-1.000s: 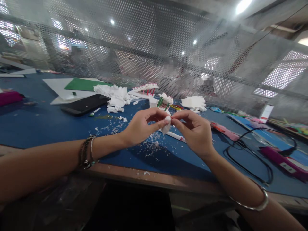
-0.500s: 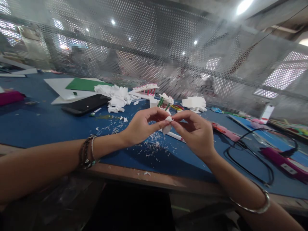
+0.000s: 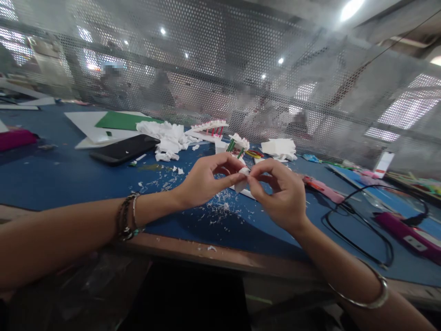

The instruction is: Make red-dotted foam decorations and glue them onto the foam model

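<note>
Between my two hands, just above the blue table, is a small piece of white paper (image 3: 240,185). My left hand (image 3: 206,179) pinches it between thumb and fingertips. From the other side, my right hand (image 3: 279,192) grips its upper edge with thumb and index finger. The paper's lower part hangs below the fingertips. Under it lies a white stick-like pen or marker (image 3: 248,195), partly covered by my right hand. White shreds (image 3: 223,208) are scattered on the table below. Just behind the hands stand green sticks topped with crumpled white paper (image 3: 239,139).
A black phone (image 3: 124,149) lies left of crumpled white tissue (image 3: 169,137). Behind are a green sheet (image 3: 124,121) and a small model with red posts (image 3: 210,125). To the right are a pink cutter (image 3: 324,189), a black cable (image 3: 361,241) and a purple case (image 3: 406,235).
My right thumb and finger have shifted slightly to the right and turned on the paper, whose top now looks less bunched. My left hand has barely moved.
</note>
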The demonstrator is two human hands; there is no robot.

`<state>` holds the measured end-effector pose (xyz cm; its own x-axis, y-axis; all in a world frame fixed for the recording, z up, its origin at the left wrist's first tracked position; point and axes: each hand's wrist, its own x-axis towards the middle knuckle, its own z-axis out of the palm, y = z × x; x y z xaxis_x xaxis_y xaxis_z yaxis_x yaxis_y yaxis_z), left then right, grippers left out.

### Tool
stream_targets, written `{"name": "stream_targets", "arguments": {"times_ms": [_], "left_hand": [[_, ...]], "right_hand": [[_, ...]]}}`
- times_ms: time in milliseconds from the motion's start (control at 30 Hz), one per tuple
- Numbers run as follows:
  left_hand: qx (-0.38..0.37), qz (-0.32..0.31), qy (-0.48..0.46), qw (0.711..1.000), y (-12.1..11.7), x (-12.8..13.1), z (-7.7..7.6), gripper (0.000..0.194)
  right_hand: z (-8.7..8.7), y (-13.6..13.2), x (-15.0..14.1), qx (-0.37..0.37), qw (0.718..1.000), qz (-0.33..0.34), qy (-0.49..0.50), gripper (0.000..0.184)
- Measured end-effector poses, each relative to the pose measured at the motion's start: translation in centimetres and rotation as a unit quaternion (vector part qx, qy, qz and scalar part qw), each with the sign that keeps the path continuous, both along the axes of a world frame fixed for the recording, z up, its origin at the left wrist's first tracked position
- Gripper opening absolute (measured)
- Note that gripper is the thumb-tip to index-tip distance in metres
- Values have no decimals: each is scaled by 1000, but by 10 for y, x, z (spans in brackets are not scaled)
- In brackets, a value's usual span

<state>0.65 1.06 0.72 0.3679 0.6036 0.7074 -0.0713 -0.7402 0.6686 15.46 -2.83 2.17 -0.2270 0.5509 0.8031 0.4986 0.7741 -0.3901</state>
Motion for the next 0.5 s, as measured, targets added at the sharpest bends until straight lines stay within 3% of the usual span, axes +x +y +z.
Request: {"name": "stream_targets", "arguments": {"times_ms": [367,433,500], "left_hand": [[14,-8,-11,1000,3,2,-3,6],[11,-7,-14,1000,4,1,-3,5],[11,-6,-13,1000,4,0,-2,5]], "right_hand": [[1,-3,1,32,999,-9,-41,7],[9,1,11,63,997,-39,-36,7],[21,10,31,134,982,-131,6,8]]}}
